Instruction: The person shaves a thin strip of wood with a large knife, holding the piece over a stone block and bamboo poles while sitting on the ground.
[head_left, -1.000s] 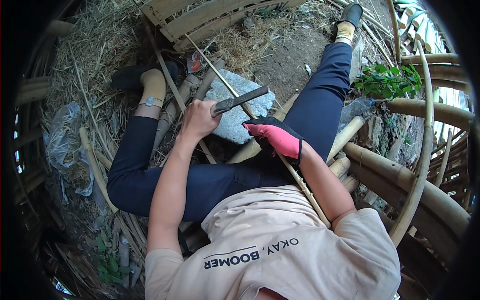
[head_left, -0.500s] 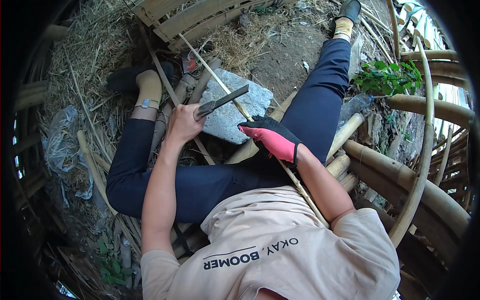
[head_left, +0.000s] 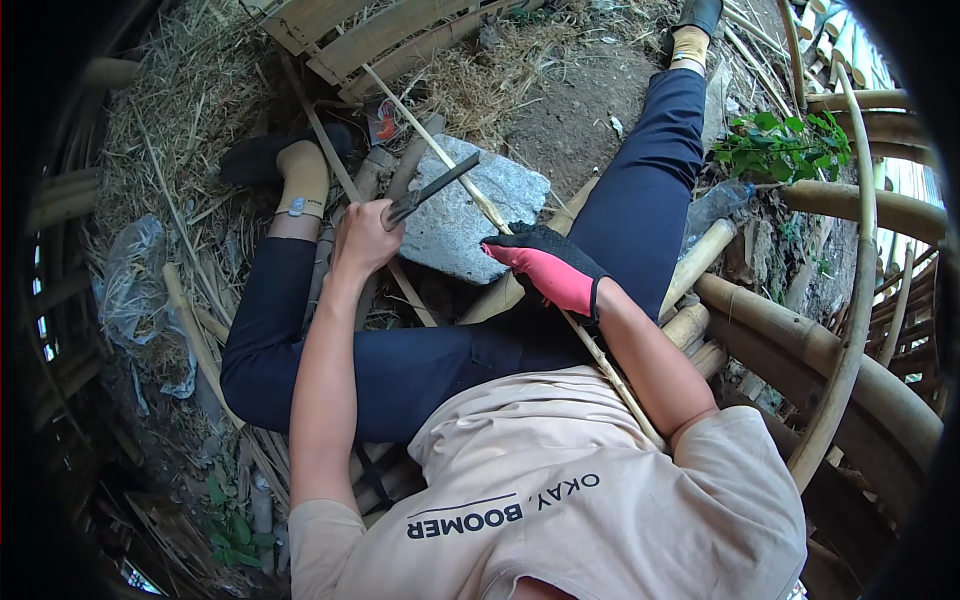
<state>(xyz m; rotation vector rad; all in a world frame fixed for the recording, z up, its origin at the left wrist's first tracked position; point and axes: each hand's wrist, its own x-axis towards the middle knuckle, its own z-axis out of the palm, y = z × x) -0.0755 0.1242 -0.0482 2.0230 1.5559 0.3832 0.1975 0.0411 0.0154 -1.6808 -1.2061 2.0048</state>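
One bare left hand (head_left: 366, 242) is clenching its fingers around one dark-bladed knife (head_left: 440, 187), which is pointing to the upper right. One right hand (head_left: 543, 262), wearing one pink and black glove (head_left: 562, 280), is grasping one long pale stick (head_left: 485, 206) in closed fingers. That stick is running diagonally from the upper left, over one grey stone (head_left: 445, 245), through the right hand and down beside the right forearm (head_left: 655, 350). The knife is crossing the stick above the stone; whether the two are touching cannot be told. Two dark-trousered legs (head_left: 637, 190) are spreading either side of the stone, the left one bending at the knee, and two dark shoes (head_left: 247, 160) are showing beyond. Two leafy plants (head_left: 785, 148) are growing, at right and lower left. One clear plastic bottle (head_left: 720, 207) is lying near the right leg, and one crumpled clear plastic bag (head_left: 140, 285) is lying far left.
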